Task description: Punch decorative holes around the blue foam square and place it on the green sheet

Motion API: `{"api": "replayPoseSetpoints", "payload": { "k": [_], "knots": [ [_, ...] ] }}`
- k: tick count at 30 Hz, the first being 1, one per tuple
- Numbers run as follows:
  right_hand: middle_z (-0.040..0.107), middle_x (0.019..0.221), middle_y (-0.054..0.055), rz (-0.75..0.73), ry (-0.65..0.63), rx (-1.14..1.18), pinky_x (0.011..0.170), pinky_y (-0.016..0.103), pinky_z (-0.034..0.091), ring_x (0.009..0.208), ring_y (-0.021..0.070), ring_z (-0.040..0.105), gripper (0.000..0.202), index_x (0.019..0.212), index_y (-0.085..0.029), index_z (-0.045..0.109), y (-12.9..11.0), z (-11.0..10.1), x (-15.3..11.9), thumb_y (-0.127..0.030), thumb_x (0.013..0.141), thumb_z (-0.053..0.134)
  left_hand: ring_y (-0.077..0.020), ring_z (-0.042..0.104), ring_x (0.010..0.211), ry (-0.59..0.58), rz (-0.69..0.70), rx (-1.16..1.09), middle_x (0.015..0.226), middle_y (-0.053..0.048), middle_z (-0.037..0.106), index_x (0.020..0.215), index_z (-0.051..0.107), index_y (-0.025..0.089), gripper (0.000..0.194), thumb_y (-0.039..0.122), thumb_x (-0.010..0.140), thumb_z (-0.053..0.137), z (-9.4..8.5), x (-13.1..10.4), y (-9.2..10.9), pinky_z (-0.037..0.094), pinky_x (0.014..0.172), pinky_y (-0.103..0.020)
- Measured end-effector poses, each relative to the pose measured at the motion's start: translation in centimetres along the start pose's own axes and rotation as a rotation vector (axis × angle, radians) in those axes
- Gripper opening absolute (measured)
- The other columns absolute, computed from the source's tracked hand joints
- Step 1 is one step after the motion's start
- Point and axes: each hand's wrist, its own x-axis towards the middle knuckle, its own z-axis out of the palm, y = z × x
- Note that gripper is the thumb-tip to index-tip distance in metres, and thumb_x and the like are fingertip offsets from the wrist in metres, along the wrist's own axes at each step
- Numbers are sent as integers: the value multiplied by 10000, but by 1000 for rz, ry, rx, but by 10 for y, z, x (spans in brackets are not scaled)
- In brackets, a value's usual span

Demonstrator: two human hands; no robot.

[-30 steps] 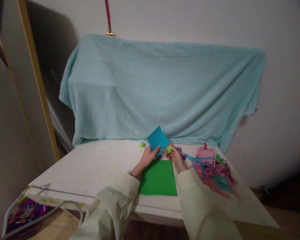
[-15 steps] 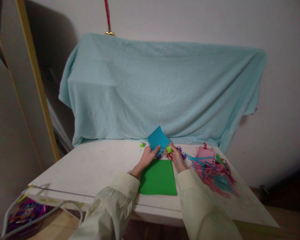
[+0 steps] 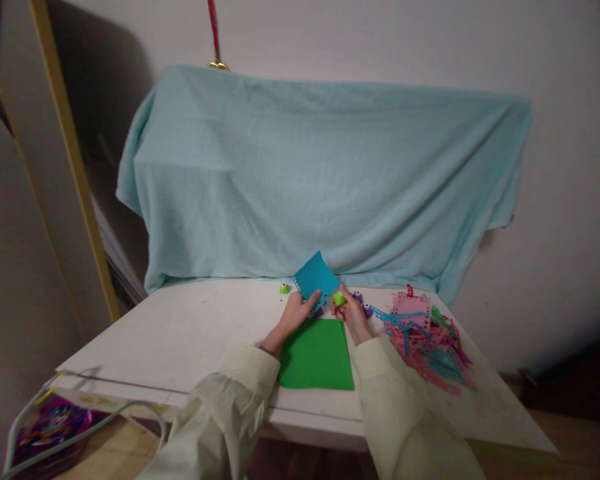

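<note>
A square of blue paper (image 3: 317, 275) is held up at an angle, with small holes punched along its lower edges. My left hand (image 3: 296, 312) grips its lower left side, thumb on top. At the paper's right corner, my right hand (image 3: 351, 315) is closed around a small green punch (image 3: 339, 299). Green paper (image 3: 317, 355) lies flat on the table between my forearms. Another green punch (image 3: 285, 289) sits behind my left hand. Two purple punches (image 3: 367, 311) are just right of my right hand, and a further purple thing shows partly under the blue paper.
Pink, blue and green punched strips and scraps (image 3: 425, 340) are heaped on the right of the white table (image 3: 180, 333). A light blue cloth (image 3: 330, 173) hangs behind it. A pale tube loops at the front left, near a purple package (image 3: 55, 427).
</note>
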Motion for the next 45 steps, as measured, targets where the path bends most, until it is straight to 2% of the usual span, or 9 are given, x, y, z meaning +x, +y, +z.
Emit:
{"api": "replayPoseSetpoints", "payload": {
  "k": [19, 32, 39, 45],
  "knots": [
    [558, 470, 22, -7, 1, -14, 369, 238, 155, 349, 78, 351, 559, 632, -173, 580, 6, -2, 3, -716, 758, 537, -202, 621, 678, 2, -63, -14, 675, -59, 670, 880, 666, 113, 484, 579, 821, 550, 3, -1, -1, 474, 621, -274],
    [527, 444, 10, -22, -31, 11, 384, 235, 138, 372, 92, 372, 540, 638, -176, 581, 7, -1, 2, -690, 794, 521, -184, 617, 687, -14, -39, 9, 726, -67, 684, 903, 659, 99, 498, 576, 839, 529, 3, 0, -3, 472, 653, -269],
    [525, 443, 8, -5, -5, -13, 385, 238, 166, 364, 86, 368, 522, 590, -186, 535, 3, 1, -1, -678, 764, 557, -191, 618, 665, -7, -58, 2, 678, -56, 669, 881, 657, 109, 496, 588, 829, 537, 4, 0, -4, 469, 624, -270],
    [537, 449, 17, 38, 8, -22, 377, 243, 154, 348, 80, 358, 548, 595, -181, 552, 5, 0, 2, -706, 750, 545, -183, 607, 630, -12, -65, -21, 665, -55, 662, 871, 653, 113, 484, 583, 825, 547, 3, -1, -3, 468, 597, -268]
  ]
}}
